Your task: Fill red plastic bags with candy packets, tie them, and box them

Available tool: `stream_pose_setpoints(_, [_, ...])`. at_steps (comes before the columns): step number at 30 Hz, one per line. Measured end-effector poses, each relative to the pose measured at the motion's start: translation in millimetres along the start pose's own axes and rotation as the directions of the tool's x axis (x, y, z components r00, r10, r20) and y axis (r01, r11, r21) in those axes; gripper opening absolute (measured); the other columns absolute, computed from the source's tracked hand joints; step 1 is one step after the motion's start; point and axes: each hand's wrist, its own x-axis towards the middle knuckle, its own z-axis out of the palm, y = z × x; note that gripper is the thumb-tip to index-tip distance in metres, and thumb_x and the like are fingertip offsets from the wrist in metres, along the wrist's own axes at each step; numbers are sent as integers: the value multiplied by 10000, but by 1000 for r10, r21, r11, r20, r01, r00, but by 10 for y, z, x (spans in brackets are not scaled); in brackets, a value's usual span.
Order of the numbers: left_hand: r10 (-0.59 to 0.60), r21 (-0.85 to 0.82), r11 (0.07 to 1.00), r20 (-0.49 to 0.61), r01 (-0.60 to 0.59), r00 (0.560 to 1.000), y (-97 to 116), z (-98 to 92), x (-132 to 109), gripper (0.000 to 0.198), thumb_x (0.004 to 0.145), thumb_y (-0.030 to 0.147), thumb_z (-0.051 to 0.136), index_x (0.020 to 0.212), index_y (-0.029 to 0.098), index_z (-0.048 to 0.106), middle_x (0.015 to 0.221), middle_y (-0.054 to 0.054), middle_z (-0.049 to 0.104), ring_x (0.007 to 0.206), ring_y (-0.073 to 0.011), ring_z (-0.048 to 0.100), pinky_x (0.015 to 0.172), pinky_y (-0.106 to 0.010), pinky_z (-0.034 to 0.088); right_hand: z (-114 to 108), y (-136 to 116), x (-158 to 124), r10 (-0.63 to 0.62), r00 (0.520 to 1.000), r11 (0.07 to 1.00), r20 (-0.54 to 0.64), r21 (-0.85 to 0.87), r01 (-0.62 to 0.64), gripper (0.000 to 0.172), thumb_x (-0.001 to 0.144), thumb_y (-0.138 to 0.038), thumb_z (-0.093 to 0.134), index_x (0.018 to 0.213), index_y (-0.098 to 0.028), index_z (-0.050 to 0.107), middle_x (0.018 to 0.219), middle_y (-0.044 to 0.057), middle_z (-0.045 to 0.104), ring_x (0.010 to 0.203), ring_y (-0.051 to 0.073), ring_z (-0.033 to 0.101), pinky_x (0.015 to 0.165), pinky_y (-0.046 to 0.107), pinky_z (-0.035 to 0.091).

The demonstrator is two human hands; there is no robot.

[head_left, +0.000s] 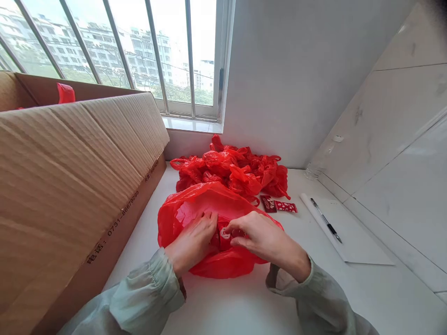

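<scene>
A red plastic bag (223, 267) stands with its mouth open on the white table in front of me. Inside it lies a small red packet (225, 233) with a round white emblem. My left hand (195, 237) reaches into the bag from the left, fingers stretched out and lying flat beside the packet. From the right, my right hand (260, 235) reaches in with bent fingers. Its thumb and index finger are apart, their tips at the packet's right side. The lower part of the bag's contents is hidden by the bag and my hands.
Several knotted red plastic bags (230, 163) are piled against the wall. A dark red packet (268, 204) and a dotted red packet (286, 206) lie beside them. A large cardboard box (77, 172) fills the left. At right are white paper (363, 242), a pen (326, 221) and a clear bottle (319, 160).
</scene>
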Motion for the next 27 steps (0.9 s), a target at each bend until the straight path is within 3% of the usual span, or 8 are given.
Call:
stream_pose_setpoints(3, [-16,14,1000,19,15,1000,111,-26,47,531,787,148,626,1291,180,461,1286,-143,559,1215,-322,510,994,-461,452,-32,101,10,125,987,988,-97,-76,-132,227,911,-133,490,934,-234,692,847,33,717,775,167,647,621,262,321])
stream_pose_setpoints(6, [88,46,995,104,-93,991,234,-63,110,391,822,72,540,1194,190,560,1183,-109,602,1131,-289,545,991,-458,432,42,153,82,190,974,957,-121,-199,-212,177,910,-165,511,951,-206,677,924,69,718,852,206,651,626,284,318])
stream_pose_setpoints(10, [103,96,988,164,-120,981,243,-48,124,220,831,48,498,922,194,636,1005,-77,640,1051,-290,563,956,-467,426,193,141,144,209,975,932,-79,-287,-223,127,860,-229,618,969,-171,653,974,92,702,939,244,618,644,298,324])
stream_pose_setpoints(14, [124,54,989,171,-135,978,182,-30,104,185,800,41,539,883,186,618,961,-61,643,929,-243,598,1015,-456,376,255,132,130,196,980,941,-41,-272,-200,197,827,-209,653,1016,-160,625,1018,94,687,966,236,587,676,292,328])
stream_pose_setpoints(17, [83,31,995,165,-90,983,172,-36,98,199,788,30,529,884,186,607,944,-67,636,959,-265,585,920,-405,431,272,158,128,165,986,955,-29,-246,-167,115,824,-181,621,938,-169,611,973,79,676,904,212,575,652,290,297])
stream_pose_setpoints(22, [-1,-57,998,164,10,986,175,-64,83,91,812,166,634,800,178,545,885,-45,603,867,-242,582,885,-399,431,236,233,146,144,985,988,-94,-38,-148,122,756,-115,606,821,-186,532,823,12,634,751,151,526,612,274,266])
stream_pose_setpoints(27, [-111,-281,954,-13,103,994,226,-180,101,238,861,371,637,932,180,515,966,-59,605,905,-249,564,767,-363,445,17,227,117,140,979,917,-146,392,-73,127,735,-143,619,733,-201,506,677,-44,585,656,123,516,596,246,335])
